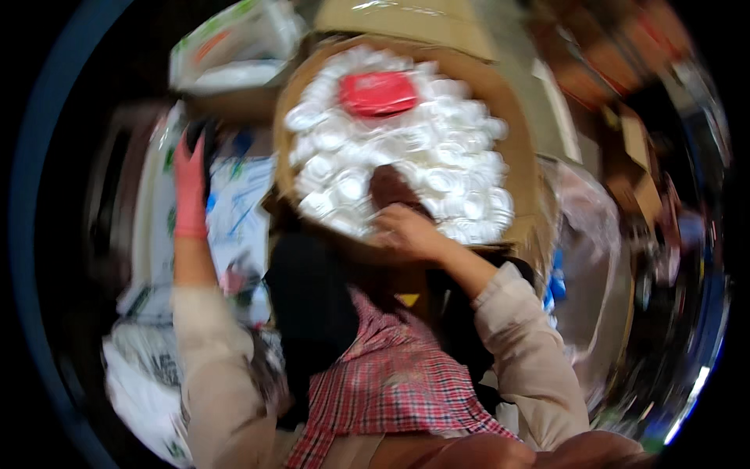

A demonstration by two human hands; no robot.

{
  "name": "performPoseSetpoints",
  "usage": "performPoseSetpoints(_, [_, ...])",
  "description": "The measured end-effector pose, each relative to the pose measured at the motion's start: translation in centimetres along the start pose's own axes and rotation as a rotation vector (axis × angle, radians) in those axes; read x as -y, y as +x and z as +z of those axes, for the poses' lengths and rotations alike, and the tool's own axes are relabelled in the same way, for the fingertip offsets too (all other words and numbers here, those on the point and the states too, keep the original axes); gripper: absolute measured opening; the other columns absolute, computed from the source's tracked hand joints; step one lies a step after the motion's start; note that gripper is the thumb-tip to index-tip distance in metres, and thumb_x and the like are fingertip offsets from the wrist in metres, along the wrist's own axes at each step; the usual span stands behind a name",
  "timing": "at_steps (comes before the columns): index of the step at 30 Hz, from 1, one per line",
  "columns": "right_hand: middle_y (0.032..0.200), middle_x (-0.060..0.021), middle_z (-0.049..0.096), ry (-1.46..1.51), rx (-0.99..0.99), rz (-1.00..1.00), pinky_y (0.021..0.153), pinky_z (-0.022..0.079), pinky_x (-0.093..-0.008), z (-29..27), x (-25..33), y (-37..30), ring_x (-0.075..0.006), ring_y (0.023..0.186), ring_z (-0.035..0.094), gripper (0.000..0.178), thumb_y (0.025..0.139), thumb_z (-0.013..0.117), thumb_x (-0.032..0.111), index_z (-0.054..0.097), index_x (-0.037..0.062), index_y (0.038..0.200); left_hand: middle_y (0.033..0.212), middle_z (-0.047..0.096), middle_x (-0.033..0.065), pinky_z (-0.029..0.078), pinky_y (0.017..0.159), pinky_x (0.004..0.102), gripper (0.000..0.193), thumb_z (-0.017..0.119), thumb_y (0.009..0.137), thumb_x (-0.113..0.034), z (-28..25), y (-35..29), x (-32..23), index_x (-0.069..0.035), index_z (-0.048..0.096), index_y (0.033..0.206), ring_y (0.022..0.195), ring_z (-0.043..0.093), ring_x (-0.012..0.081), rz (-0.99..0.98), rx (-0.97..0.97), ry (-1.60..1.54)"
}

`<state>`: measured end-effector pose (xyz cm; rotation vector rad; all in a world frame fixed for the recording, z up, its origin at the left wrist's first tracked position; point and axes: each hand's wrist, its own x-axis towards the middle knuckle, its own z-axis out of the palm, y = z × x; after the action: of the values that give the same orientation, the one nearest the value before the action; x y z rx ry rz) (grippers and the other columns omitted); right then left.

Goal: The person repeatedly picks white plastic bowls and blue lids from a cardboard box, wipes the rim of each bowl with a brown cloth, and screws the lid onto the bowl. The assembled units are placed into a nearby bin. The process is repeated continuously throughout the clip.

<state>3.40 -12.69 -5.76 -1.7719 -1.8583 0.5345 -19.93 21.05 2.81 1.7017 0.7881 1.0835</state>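
A large open cardboard box (522, 141) in front of me is filled with small white round plastic caps (461, 184). My bare right hand (402, 228) is at the box's near edge, fingers closed at the lower end of a dark reddish-brown piece (394, 190). The piece lies over the caps; blur hides its kind. A red packet (378, 93) rests on the caps at the far side. To the left of the box, my left hand (192, 176) wears a pink and black glove. It reaches forward, fingers stretched out and slightly apart, with nothing visible in them.
Beyond the left hand stands an open white bag (238, 59). White printed sacks (241, 207) lie below and beside that hand. A clear plastic bag (586, 258) is right of the box. Cardboard boxes (637, 160) stand farther right. My knees are close to the box's near side.
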Motion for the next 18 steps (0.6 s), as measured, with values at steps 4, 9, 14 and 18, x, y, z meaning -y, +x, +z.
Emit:
performPoseSetpoints(4, [0.096, -0.0156, 0.058, 0.078, -0.002, -0.002, 0.080, 0.046, -0.0410, -0.1, 2.5, 0.7, -0.0349, 0.090, 0.056, 0.034, 0.080, 0.071, 0.022, 0.062, 0.0003, 0.105, 0.098, 0.068, 0.0109, 0.050, 0.077, 0.0304, 0.030, 0.056, 0.092, -0.020, -11.4, 1.5, 12.8, 0.001, 0.062, 0.111, 0.085, 0.063, 0.0174, -0.155, -0.188, 0.111])
performPoseSetpoints(9, [0.091, -0.0126, 0.059, -0.130, 0.200, -0.037, 0.074, 0.048, -0.0399, -0.6, 4.3, 1.8, -0.0324, 0.083, 0.057, 0.036, 0.073, 0.077, 0.020, 0.061, 0.0010, 0.100, 0.104, 0.065, 0.0212, 0.048, 0.085, 0.0415, 0.035, 0.061, 0.083, -0.034, -13.2, 0.3, 21.2, -0.006, 0.066, 0.104, 0.098, 0.062, 0.0376, -0.366, -0.007, 0.620])
performPoseSetpoints(14, [0.093, -0.0135, 0.061, -0.162, 0.303, -0.026, 0.074, 0.048, -0.0412, -1.0, 3.7, 3.6, -0.0322, 0.084, 0.059, 0.039, 0.072, 0.077, 0.022, 0.061, 0.0008, 0.101, 0.107, 0.065, 0.0194, 0.049, 0.089, 0.0417, 0.038, 0.059, 0.080, -0.037, -16.6, -0.3, 36.6, -0.008, 0.062, 0.104, 0.103, 0.062, 0.0333, -0.618, 0.134, 1.161])
performPoseSetpoints(18, [0.092, -0.0136, 0.061, -0.147, 0.370, 0.031, 0.072, 0.047, -0.0393, -0.9, 3.2, 3.5, -0.0305, 0.081, 0.059, 0.042, 0.070, 0.077, 0.024, 0.061, 0.0001, 0.100, 0.107, 0.060, 0.0141, 0.048, 0.090, 0.0414, 0.038, 0.060, 0.078, -0.022, -16.2, -0.9, 43.4, -0.009, 0.054, 0.113, 0.106, 0.058, 0.0334, -0.542, 0.183, 1.334])
